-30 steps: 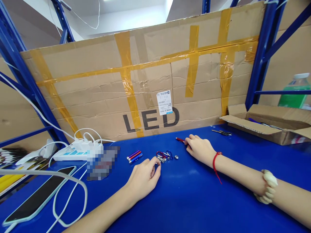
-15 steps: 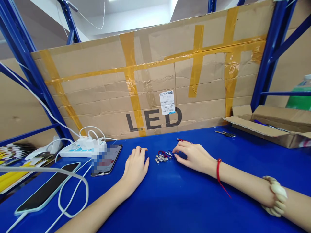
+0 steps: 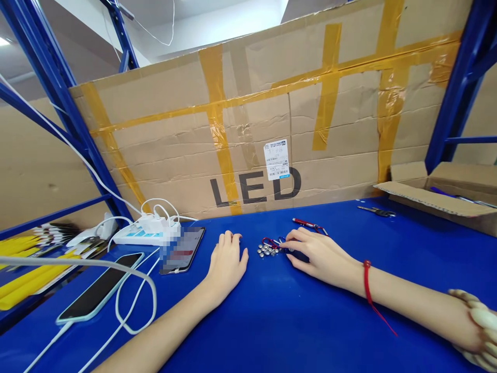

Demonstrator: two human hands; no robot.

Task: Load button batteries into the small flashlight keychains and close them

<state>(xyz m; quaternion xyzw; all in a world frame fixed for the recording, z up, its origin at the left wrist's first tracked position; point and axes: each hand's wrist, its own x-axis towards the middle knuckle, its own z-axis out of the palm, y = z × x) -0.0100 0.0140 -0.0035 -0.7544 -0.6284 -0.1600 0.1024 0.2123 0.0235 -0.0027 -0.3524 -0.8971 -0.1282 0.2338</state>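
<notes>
My left hand (image 3: 229, 264) rests palm down on the blue table, fingers slightly bent and thumb held apart, with nothing visible in it. To its right lies a small pile of shiny silver domed pieces (image 3: 267, 250). A red carabiner (image 3: 269, 241) lies at the back of the pile, and a blue carabiner (image 3: 282, 240) sits beside it, partly covered by my fingers. My right hand (image 3: 320, 256) reaches over the right side of the pile, fingers and thumb apart. Its fingertips are at the blue carabiner; whether they touch it is unclear.
A red pen-like object (image 3: 305, 223) lies behind my right hand, keys (image 3: 376, 211) farther right. An open cardboard box (image 3: 438, 199) stands at the right. Two phones, one a light-cased phone (image 3: 101, 287), a power strip (image 3: 143, 233) and white cables occupy the left. A cardboard wall (image 3: 174, 155) closes the back.
The view has turned, shifting the scene. My right hand has moved slightly left over the pile, and more of the red pen-like object shows behind it. My left hand stays in place.
</notes>
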